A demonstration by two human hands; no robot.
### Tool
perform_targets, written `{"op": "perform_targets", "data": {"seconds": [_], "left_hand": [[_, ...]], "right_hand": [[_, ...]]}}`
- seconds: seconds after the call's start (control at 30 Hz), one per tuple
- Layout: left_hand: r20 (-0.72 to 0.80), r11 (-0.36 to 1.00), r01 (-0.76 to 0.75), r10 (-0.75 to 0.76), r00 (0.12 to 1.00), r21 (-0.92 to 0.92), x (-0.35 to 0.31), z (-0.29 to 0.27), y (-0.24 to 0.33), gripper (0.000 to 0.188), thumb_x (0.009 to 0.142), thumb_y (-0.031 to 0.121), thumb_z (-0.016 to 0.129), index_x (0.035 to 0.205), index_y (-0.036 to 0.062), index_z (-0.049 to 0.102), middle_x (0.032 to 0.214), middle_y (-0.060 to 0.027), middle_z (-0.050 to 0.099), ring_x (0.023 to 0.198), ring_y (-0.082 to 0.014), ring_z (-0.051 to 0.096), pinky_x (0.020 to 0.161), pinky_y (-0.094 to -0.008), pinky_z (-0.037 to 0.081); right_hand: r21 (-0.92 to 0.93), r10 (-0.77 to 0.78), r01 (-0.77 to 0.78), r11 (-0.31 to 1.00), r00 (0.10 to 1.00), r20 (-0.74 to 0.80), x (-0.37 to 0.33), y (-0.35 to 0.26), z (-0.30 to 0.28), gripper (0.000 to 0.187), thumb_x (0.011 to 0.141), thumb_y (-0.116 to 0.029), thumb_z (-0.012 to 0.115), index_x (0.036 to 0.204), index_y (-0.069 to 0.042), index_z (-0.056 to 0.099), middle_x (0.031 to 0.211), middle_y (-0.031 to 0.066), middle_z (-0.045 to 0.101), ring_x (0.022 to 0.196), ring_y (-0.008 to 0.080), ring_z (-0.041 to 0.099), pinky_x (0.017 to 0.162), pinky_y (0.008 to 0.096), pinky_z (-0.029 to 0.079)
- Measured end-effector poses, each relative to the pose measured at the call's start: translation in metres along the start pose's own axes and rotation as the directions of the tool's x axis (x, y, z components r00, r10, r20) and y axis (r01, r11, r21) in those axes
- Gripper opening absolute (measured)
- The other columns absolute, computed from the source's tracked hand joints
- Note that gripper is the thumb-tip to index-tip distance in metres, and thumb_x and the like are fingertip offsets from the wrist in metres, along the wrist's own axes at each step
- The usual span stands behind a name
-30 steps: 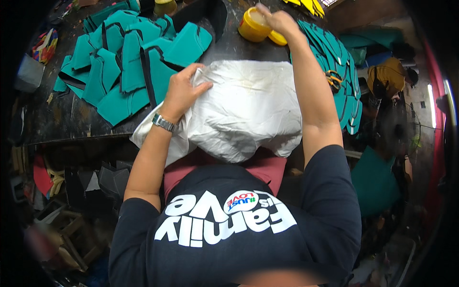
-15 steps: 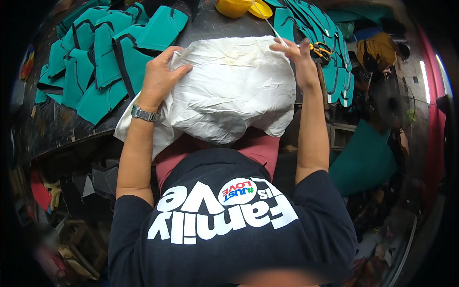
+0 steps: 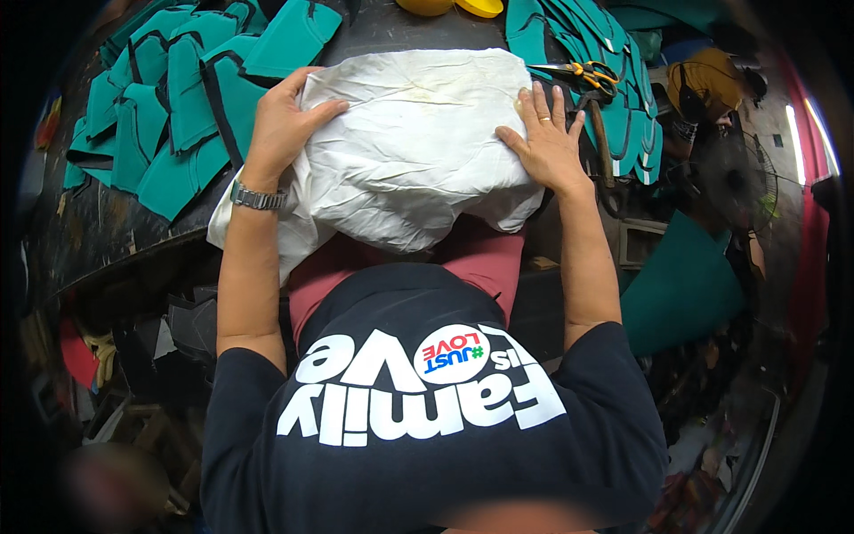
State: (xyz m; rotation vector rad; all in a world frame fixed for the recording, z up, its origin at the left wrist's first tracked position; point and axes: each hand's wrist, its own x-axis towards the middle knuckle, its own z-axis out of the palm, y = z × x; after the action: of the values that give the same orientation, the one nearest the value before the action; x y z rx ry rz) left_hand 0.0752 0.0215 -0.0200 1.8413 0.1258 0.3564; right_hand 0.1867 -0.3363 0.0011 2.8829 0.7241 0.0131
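Observation:
Wrinkled white cloth (image 3: 418,133) lies over the table's near edge, with its lower part hanging over my lap. My left hand (image 3: 283,125) grips its left edge, thumb on top and fingers at the outer side. Over the cloth's right edge my right hand (image 3: 550,147) lies flat with fingers spread, holding nothing. Just beyond those fingertips are scissors (image 3: 594,76) with orange and black handles, the blades pointing left. What is under the cloth is hidden.
Teal, dark-edged cut pieces (image 3: 194,71) are heaped on the dark table (image 3: 382,28) at left. More teal pieces (image 3: 636,125) overlap at right, near a wooden-handled tool (image 3: 600,138). A yellow container (image 3: 479,7) stands at the far edge. A fan (image 3: 738,178) is farther right.
My right hand has come down from a raised pose onto the cloth's right edge. A pale strand stretching from it toward the yellow container no longer shows. My left hand keeps its hold.

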Motion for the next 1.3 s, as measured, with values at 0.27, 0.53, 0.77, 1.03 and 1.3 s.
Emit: {"op": "perform_targets", "data": {"seconds": [0.27,0.53,0.77,1.03,1.3], "left_hand": [[-0.011,0.999,-0.014,0.014,1.000,-0.031,0.000,0.000,-0.001,0.041,0.080,0.015,0.082,0.115,-0.0007,0.068,0.097,-0.0076,0.075,0.082,-0.0105,0.066,0.074,-0.0253,0.054],[-0.035,0.998,-0.032,0.034,0.999,0.062,0.000,0.002,-0.005,0.041,0.080,0.019,0.081,0.115,0.0005,0.069,0.098,-0.0103,0.076,0.083,-0.0135,0.069,0.075,-0.0271,0.055],[-0.082,0.999,-0.031,0.035,0.996,0.043,0.003,0.005,-0.009,0.040,0.081,0.018,0.080,0.115,0.0008,0.069,0.099,-0.0099,0.076,0.084,-0.0139,0.070,0.075,-0.0274,0.055],[-0.234,0.995,-0.102,0.099,0.967,-0.003,0.007,0.003,-0.020,0.038,0.083,0.016,0.080,0.116,0.0006,0.069,0.100,-0.0087,0.076,0.085,-0.0121,0.069,0.076,-0.0264,0.054],[-0.060,0.997,0.055,-0.052,0.997,0.054,0.010,-0.011,-0.006,0.047,0.076,0.021,0.087,0.115,-0.0012,0.070,0.099,-0.0080,0.076,0.083,-0.0128,0.069,0.076,-0.0261,0.055]], "right_hand": [[0.046,-0.275,0.280,0.959,0.957,-0.095,-0.002,-0.079,-0.012,0.091,0.092,-0.073,0.043,0.158,-0.012,0.027,0.166,0.0115,0.018,0.155,0.0328,0.003,0.118,0.0643,-0.003],[0.142,-0.318,0.329,0.933,0.943,-0.099,0.006,-0.132,-0.016,0.096,0.090,-0.078,0.040,0.158,-0.012,0.028,0.166,0.0144,0.018,0.155,0.0351,0.005,0.117,0.0669,-0.002],[0.489,-0.467,0.455,0.744,0.878,-0.107,0.007,-0.145,-0.022,0.092,0.091,-0.078,0.037,0.154,-0.012,0.038,0.166,0.0159,0.015,0.154,0.0371,0.002,0.116,0.0687,-0.002],[0.944,0.145,0.224,0.242,0.954,-0.263,-0.024,-0.012,-0.028,0.088,0.101,-0.069,0.017,0.121,-0.002,0.071,0.149,0.0187,0.048,0.142,0.0302,0.039,0.122,0.0505,0.008],[0.251,0.126,-0.086,0.964,0.981,-0.149,-0.040,0.000,0.028,0.079,0.098,-0.068,0.035,0.155,-0.015,0.035,0.165,0.0116,0.022,0.154,0.0388,0.005,0.116,0.0682,-0.001]]}}
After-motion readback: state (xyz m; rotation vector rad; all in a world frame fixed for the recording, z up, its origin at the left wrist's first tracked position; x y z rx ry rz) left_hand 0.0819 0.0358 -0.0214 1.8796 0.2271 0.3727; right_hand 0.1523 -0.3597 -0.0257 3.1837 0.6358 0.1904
